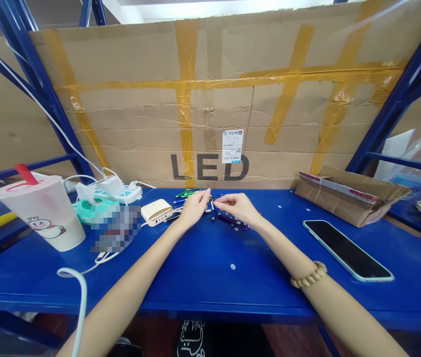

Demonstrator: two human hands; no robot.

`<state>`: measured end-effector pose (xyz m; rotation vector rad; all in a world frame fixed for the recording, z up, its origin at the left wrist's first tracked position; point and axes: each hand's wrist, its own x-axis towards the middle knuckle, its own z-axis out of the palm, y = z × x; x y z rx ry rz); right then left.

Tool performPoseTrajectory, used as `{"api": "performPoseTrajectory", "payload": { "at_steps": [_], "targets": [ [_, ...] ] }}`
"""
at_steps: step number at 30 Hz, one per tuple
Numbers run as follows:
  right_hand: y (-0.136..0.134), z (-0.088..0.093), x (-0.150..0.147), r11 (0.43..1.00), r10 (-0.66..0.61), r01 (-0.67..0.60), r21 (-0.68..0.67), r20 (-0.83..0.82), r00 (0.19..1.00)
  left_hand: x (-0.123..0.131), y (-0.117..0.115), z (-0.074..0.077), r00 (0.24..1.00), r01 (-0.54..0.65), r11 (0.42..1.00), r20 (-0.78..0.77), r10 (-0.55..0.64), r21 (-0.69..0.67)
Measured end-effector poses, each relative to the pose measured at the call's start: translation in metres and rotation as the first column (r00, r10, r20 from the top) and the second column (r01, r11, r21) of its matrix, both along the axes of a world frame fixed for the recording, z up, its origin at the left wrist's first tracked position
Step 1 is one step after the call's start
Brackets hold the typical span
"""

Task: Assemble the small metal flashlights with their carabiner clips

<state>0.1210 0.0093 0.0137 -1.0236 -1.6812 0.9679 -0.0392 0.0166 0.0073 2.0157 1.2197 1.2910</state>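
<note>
Down close, a bead bracelet (309,276) sits on the right wrist, over the blue table (210,277). From the hands, a dark phone (347,249) lies flat at 4 o'clock, and a white cup (42,208) with a lid and red straw stands at 9 o'clock; what is in it does not show. The left hand (194,208) and right hand (237,207) meet fingertip to fingertip, each pinching shut on one tiny silver piece (211,202), held just above the table. Purple pen parts (232,220) lie right under the right hand. A cream power bank (157,211) sits just beside the left hand. At 2 o'clock lies a low cardboard box (347,196); its inside is hidden.
</note>
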Motion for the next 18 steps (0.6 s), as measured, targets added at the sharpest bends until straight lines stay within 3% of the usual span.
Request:
{"api": "performPoseTrajectory", "payload": {
  "at_steps": [6, 11, 14, 18],
  "targets": [
    [-0.001, -0.003, -0.011, 0.990, -0.124, 0.115, -0.086, -0.099, 0.987, 0.001, -0.004, 0.001, 0.996, 0.000, 1.000, -0.086, -0.002, -0.025],
    [-0.006, -0.004, -0.013, 0.960, -0.225, 0.227, 0.163, -0.026, 0.974, 0.004, -0.004, -0.005, 0.992, 0.014, 0.995, -0.126, -0.027, -0.099],
    [-0.006, -0.004, -0.013, 0.933, -0.257, 0.256, 0.252, -0.030, 0.966, 0.008, 0.000, -0.013, 0.997, 0.059, 0.981, -0.036, -0.067, -0.183],
    [-0.002, -0.006, -0.009, 0.938, -0.169, 0.182, 0.294, -0.072, 0.983, 0.013, 0.003, -0.013, 0.971, 0.153, 0.956, 0.217, -0.099, -0.248]
  ]
}}
